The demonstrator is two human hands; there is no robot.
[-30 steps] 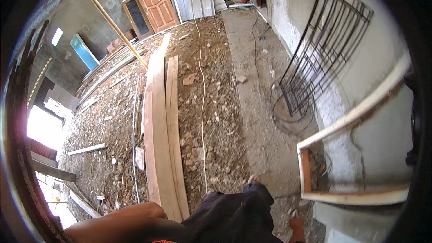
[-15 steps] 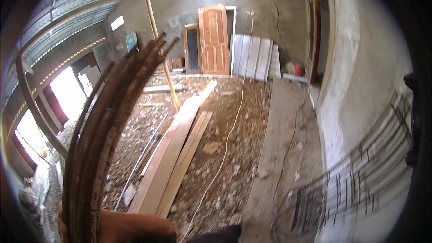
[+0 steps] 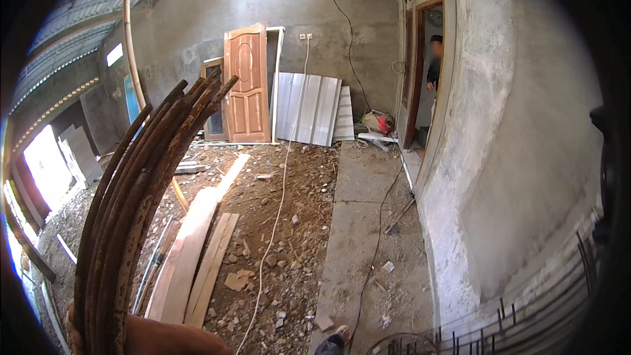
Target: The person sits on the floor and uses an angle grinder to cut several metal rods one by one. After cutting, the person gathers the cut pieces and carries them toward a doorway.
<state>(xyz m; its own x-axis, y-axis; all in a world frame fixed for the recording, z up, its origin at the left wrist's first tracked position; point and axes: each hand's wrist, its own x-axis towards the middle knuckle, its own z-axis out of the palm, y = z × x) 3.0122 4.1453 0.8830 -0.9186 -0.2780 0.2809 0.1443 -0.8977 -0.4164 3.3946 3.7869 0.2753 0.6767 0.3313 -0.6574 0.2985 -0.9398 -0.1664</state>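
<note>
My left hand [image 3: 167,338] is at the lower left, closed around a bundle of rusty steel rods [image 3: 146,184]. The brown, rough rods lean up and to the right, their uneven ends fanning apart at the top. Fingers show only partly, at the rods' left edge, and the lower ends of the bundle run out of the picture. My right hand is out of sight. Below, my bare foot [image 3: 342,334] and a dark trouser leg show on the concrete strip.
Wooden planks [image 3: 181,250] lie on rubble beside a bamboo pole [image 3: 131,46]. A carved door [image 3: 246,85] and metal sheets [image 3: 309,108] lean against the far wall. Another person [image 3: 434,66] stands in the right doorway. Steel rod frames [image 3: 506,329] lie at the lower right; cables cross the ground.
The view has swung right and steadied, so the door, planks and pole sit further left. The rods stay in my left hand. A person now shows in the doorway and my foot is visible.
</note>
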